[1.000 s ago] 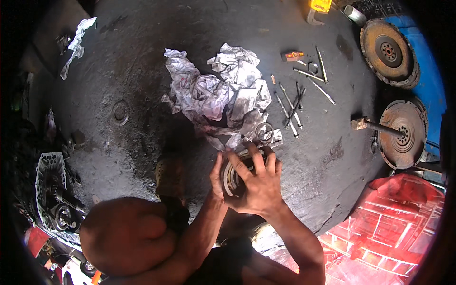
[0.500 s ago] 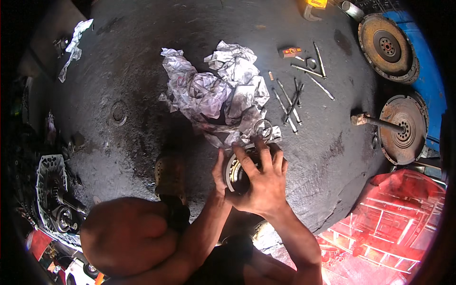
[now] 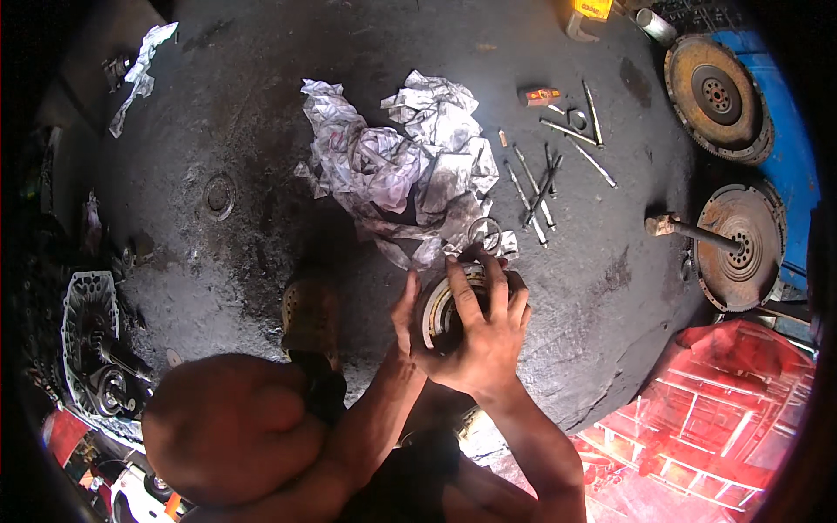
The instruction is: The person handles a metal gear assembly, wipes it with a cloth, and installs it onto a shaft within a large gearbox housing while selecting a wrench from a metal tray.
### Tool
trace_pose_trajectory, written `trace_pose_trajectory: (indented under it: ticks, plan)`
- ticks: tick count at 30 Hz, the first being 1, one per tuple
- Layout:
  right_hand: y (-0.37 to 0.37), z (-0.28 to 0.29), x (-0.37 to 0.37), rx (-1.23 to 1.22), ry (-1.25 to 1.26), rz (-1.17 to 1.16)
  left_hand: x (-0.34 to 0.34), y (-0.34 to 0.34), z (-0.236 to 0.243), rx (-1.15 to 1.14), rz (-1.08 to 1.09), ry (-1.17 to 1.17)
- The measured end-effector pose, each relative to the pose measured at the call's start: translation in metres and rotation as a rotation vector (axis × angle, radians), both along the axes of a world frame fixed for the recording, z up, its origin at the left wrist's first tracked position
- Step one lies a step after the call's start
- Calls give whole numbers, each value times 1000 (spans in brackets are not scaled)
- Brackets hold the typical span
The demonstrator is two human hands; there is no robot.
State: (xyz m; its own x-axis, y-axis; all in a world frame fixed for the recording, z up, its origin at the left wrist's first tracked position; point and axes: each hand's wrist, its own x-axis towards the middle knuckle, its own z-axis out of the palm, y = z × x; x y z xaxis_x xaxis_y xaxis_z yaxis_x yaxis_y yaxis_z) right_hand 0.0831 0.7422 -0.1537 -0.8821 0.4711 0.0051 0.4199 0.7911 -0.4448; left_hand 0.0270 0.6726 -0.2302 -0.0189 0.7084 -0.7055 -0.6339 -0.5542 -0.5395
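Note:
Between my two hands is a round metal bearing (image 3: 433, 315) with a dark outer ring and a pale brass-toned inner track. My left hand (image 3: 404, 315) is closed along its left side, the thumb side facing up. My right hand (image 3: 485, 327) lies over its top and right, fingers curled across the face, hiding much of it. Just beyond my fingertips, a thin metal ring (image 3: 485, 234) rests at the edge of crumpled, stained white rags (image 3: 384, 166).
Several long bolts (image 3: 540, 196) and a red-brown block (image 3: 539, 97) lie at the right. Two rusty flywheels (image 3: 719, 96) stand against a blue surface (image 3: 789, 148). A hammer (image 3: 667, 224) sits before the nearer one. A red sheet (image 3: 732, 383) and a gear housing (image 3: 91, 305) flank me.
The bearing is tilted slightly differently, so more of its inner track shows. My right fingers have shifted a little over it. The view has moved slightly.

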Motion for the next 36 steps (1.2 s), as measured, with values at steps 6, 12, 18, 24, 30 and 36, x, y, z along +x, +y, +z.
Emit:
trace_pose_trajectory:
  ticks: [6,12,18,24,30,36]
  plan:
    - [-6,-1,-6,43,77,-55,20,-18,-35,83,-23,692]
    - [22,-9,1,-104,157,-32,6,6,-7,318,45,583]
    - [28,12,0,-137,204,22,-1,2,-1,243,23,619]
    - [20,-1,-2,-122,128,53,5,2,-15,362,123,532]
    - [20,0,-4,-50,72,107,12,-2,-20,351,93,525]
    - [9,-3,-7,-42,68,68,9,-10,-10,260,59,606]
